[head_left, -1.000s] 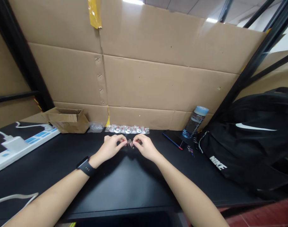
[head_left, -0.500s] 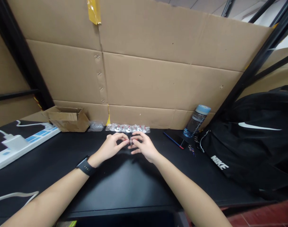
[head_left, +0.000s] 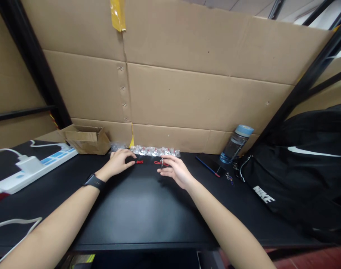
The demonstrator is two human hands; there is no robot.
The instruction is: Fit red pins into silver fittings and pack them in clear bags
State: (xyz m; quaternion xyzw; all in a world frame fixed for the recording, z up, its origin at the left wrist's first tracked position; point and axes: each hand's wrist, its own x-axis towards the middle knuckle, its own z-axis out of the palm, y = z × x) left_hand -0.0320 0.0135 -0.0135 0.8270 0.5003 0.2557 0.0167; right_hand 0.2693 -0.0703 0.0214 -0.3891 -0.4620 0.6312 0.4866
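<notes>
My left hand (head_left: 119, 163) is open near the back of the black table (head_left: 131, 216), fingers apart, beside a small red cord (head_left: 139, 162) lying on the surface. My right hand (head_left: 178, 171) grips a small metal disc (head_left: 162, 163), seen nearly edge-on between its fingers. Another red cord (head_left: 157, 162) shows at the disc; whether it is attached cannot be seen. Behind both hands lies a row of clear plastic packets (head_left: 155, 151) holding round silvery pieces with red bits.
A cardboard box (head_left: 89, 140) and a white power strip (head_left: 49, 160) are at the left. To the right are a dark phone (head_left: 208, 164), a blue-capped bottle (head_left: 234, 145), small keyrings (head_left: 230, 178) and a black backpack (head_left: 299, 168). Cardboard (head_left: 187, 101) walls the back.
My left hand has let go of the disc and moved left, its fingers opening. The disc stays in my right hand. A red cord now shows on the table between the hands.
</notes>
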